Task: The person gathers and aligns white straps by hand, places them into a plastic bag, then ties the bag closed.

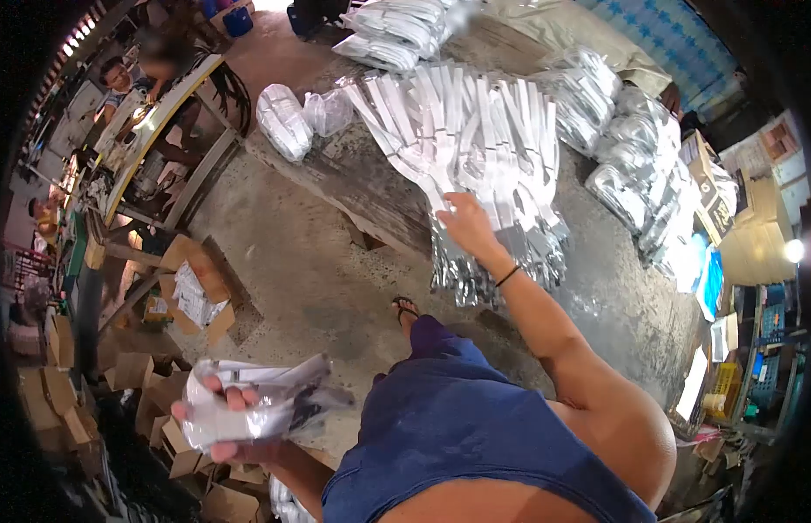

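Note:
My left hand point(235, 410) is closed around a bundle of white straps in clear plastic point(274, 405), held out low on the left with the loose plastic end pointing right. My right hand point(471, 228) reaches forward over the table, its fingers closed at the edge of a white strap point(433, 185). That strap belongs to a wide spread of white straps in clear sleeves point(501, 174), fanned out with dark bands across them. Their near ends are crumpled, shiny plastic. Part of the right fingers' grip is hidden by the hand.
More plastic-wrapped bundles point(285, 122) lie on the worn table point(335, 174), with stacks point(636, 166) along its right side. Cardboard boxes point(196, 288) stand on the floor at left. Another person point(118, 78) sits at a workbench point(152, 122). Crates point(728, 388) stand at right.

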The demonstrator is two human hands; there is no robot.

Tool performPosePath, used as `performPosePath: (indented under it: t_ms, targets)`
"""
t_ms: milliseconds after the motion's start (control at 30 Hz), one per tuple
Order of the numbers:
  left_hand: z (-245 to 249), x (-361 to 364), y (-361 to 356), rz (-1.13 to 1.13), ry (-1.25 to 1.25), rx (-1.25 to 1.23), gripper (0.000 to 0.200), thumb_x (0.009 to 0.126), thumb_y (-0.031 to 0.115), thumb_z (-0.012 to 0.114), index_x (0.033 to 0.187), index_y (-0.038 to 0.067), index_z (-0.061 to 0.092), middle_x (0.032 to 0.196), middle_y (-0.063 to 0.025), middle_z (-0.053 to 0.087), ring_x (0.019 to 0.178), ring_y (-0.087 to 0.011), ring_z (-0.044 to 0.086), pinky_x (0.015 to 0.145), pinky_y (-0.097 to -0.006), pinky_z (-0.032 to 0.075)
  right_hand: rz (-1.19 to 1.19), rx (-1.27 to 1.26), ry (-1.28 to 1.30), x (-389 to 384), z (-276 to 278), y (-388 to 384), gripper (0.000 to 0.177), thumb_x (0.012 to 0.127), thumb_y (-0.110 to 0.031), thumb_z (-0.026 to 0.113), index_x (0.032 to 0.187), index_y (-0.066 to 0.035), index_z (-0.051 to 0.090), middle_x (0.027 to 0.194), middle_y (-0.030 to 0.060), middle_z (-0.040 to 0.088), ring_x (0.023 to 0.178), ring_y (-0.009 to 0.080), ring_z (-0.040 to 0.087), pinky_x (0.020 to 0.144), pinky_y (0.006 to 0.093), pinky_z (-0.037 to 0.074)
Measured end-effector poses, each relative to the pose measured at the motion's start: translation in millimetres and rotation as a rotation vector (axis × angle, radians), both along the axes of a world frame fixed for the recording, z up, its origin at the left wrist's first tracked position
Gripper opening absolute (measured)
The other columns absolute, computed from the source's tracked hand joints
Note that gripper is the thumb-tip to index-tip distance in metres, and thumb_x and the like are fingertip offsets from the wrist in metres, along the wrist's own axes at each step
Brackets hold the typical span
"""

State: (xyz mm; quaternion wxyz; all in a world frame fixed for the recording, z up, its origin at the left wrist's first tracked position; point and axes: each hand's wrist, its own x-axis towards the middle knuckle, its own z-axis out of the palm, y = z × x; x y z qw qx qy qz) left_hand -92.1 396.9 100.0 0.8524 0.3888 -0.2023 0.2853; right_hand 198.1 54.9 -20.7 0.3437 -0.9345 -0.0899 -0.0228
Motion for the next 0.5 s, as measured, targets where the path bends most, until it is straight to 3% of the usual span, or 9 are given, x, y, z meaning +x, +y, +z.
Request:
performPosePath:
  t_ms: [33,67,133,167,200,233,367,500]
  targets:
    - [12,20,-12,-0.111,-0.08,-0.071,0.073,0.079,0.043,0.071,0.14,0.026,0.034,0.132,-0.0224,0.04,0.11,-0.0309,0.058,0.084,-0.0454,0.055,-0.045,-0.067,-0.119,17,-46,-16,0.046,0.081,-0.027,0.066,0.119,-0.004,0.056,0.118,0.0192,0.057,0.111,0.0342,0.053,0.096,0.04,0.041]
    - [19,32,-20,-0.056,-0.08,-0.042,0.073,0.079,0.043,0.071,0.14,0.026,0.034,0.132,-0.0224,0.04,0.11,-0.0309,0.058,0.084,-0.0454,0.055,-0.057,-0.112,-0.251,40,-79,-25,0.05,0.081,-0.028,0.067,0.123,-0.004,0.054,0.122,0.0198,0.055,0.116,0.0348,0.05,0.099,0.0408,0.039]
    - [28,38,-20,-0.021,0.001,-0.096,0.07,0.077,0.043,0.073,0.136,0.027,0.038,0.13,-0.0217,0.043,0.105,-0.0312,0.059,0.084,-0.0472,0.054,-0.114,-0.109,-0.09,54,-66,-15,0.065,0.076,-0.027,0.071,0.131,-0.002,0.046,0.129,0.0208,0.05,0.12,0.0368,0.046,0.104,0.0436,0.035]
    - [31,37,-16,0.023,0.024,-0.127,0.069,0.076,0.043,0.073,0.135,0.027,0.04,0.129,-0.0214,0.044,0.103,-0.0314,0.06,0.085,-0.0481,0.054,-0.073,0.136,-0.008,68,-89,-21,0.07,0.074,-0.027,0.073,0.132,0.0,0.045,0.13,0.0213,0.049,0.12,0.0379,0.047,0.104,0.0434,0.035]
    - [31,39,-10,0.059,0.029,-0.168,0.068,0.076,0.043,0.074,0.133,0.027,0.042,0.128,-0.021,0.046,0.1,-0.0315,0.061,0.085,-0.049,0.053,-0.06,-0.023,0.011,67,-70,-16,0.073,0.074,-0.028,0.072,0.133,0.002,0.043,0.132,0.0212,0.048,0.122,0.0372,0.046,0.105,0.0416,0.034]
    - [29,44,-4,0.073,0.023,-0.22,0.066,0.075,0.042,0.075,0.131,0.027,0.044,0.127,-0.0207,0.047,0.098,-0.0317,0.061,0.085,-0.0499,0.053,0.071,-0.083,-0.071,79,-88,-26,0.076,0.074,-0.029,0.071,0.135,0.003,0.04,0.134,0.0219,0.047,0.125,0.0353,0.044,0.106,0.0396,0.033]
    - [3,49,15,0.217,0.067,-0.351,0.062,0.08,0.045,0.07,0.132,0.028,0.043,0.128,-0.0219,0.047,0.09,-0.0276,0.061,0.081,-0.0452,0.053,-0.071,-0.296,0.048,90,-78,-24,0.059,0.075,-0.022,0.064,0.124,0.007,0.05,0.124,0.0245,0.054,0.117,0.038,0.049,0.101,0.0404,0.037]
    - [-7,55,39,0.103,0.013,-0.351,0.06,0.083,0.05,0.064,0.133,0.03,0.039,0.129,-0.0218,0.047,0.093,-0.0259,0.061,0.076,-0.0443,0.054,-0.08,-0.314,-0.038,108,-71,-40,0.052,0.073,-0.022,0.061,0.116,0.006,0.055,0.117,0.026,0.057,0.11,0.04,0.053,0.096,0.0415,0.04]
